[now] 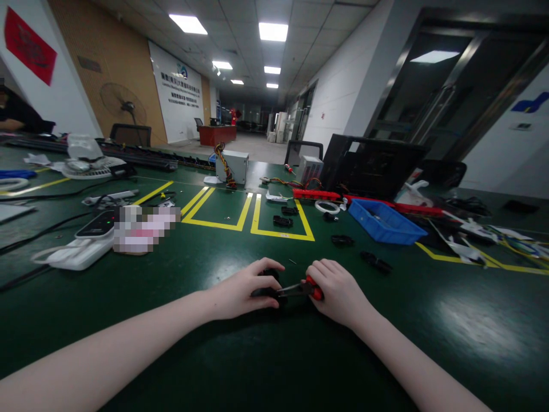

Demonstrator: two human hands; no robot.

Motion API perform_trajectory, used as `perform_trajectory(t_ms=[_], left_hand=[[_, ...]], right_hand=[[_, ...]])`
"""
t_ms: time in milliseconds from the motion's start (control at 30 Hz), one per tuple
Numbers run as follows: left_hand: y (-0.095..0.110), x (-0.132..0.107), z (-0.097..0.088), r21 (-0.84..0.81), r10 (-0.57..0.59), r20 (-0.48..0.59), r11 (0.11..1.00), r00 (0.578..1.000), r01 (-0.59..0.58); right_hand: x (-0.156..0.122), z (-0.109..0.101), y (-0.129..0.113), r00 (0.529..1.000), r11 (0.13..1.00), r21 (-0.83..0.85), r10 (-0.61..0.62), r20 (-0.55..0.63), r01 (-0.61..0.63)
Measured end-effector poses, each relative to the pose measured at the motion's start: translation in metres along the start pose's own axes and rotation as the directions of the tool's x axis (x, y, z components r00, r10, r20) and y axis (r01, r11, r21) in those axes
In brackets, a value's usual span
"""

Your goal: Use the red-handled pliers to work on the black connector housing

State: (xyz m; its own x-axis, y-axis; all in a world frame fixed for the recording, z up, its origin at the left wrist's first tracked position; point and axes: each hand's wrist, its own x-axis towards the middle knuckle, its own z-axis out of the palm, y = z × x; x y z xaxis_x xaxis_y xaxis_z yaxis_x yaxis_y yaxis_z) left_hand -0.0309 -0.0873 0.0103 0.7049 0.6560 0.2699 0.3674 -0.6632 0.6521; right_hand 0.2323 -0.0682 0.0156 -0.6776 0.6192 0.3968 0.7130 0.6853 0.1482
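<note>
My right hand [338, 292] is closed around the red handles of a pair of pliers [295, 290], whose metal jaws point left. The jaw tips reach a small black part [265, 291] that my left hand [249, 289] grips between thumb and fingers. The kind of this black part is unclear, and my fingers cover some of it. Both hands are close together just above the green table. A thin, short metal piece [292, 261] lies on the table just beyond them.
Small black parts [283, 221] lie in and near yellow-taped areas ahead. A blue tray [386, 223] stands to the right, before a large black case [371, 169]. At left are a white power strip [79, 254] and cables. A metal power supply box [234, 166] stands farther back.
</note>
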Motion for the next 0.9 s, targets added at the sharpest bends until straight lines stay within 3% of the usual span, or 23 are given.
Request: perform_trajectory(t_ms=[900], left_hand=[[-0.0019,-0.0012,0.0003,0.092,0.114,-0.151,0.991,0.982,-0.101]], right_hand=[[-0.0005,-0.0018,-0.0011,0.996,0.998,0.033,0.047,0.081,-0.05]])
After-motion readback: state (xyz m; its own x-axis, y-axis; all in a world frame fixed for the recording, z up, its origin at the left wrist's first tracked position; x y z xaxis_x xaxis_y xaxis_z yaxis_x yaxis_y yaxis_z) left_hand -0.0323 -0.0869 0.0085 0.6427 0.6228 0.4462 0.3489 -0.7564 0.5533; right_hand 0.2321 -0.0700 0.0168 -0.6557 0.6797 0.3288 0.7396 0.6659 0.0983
